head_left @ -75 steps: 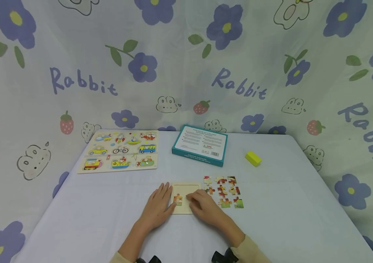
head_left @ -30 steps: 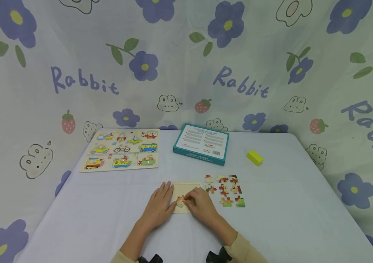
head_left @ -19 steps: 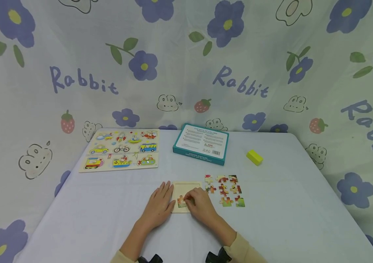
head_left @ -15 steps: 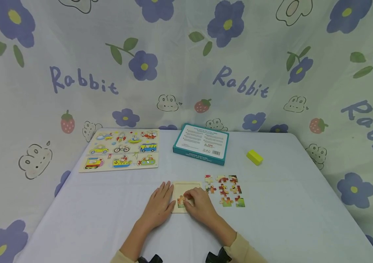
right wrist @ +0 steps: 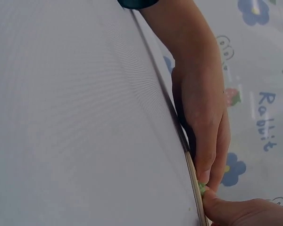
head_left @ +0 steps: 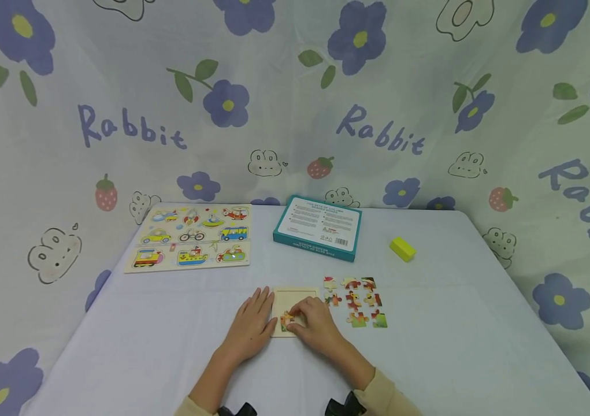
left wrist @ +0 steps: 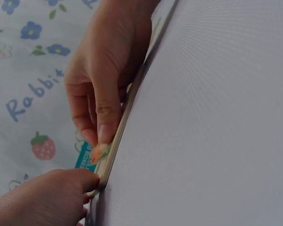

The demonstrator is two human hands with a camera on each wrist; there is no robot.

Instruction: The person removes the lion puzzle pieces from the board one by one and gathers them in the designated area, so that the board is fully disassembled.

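A small jigsaw piece is at the lower left of a shallow wooden puzzle tray. My right hand pinches this piece between thumb and fingers, hiding part of it. In the left wrist view, the same right hand reaches down to the orange and green piece. My left hand lies fairly flat along the tray's left edge, fingers extended. The right wrist view has the left hand beside the tray's edge and the right hand below it.
Several loose jigsaw pieces lie in rows right of the tray. Behind stand a picture board of vehicles, a teal box and a yellow block. A patterned curtain hangs beyond the white table.
The piece first lay at the tray's left, with my right fingers apart from it. They took hold, turned it and shifted it slightly right. My left hand stayed in place.
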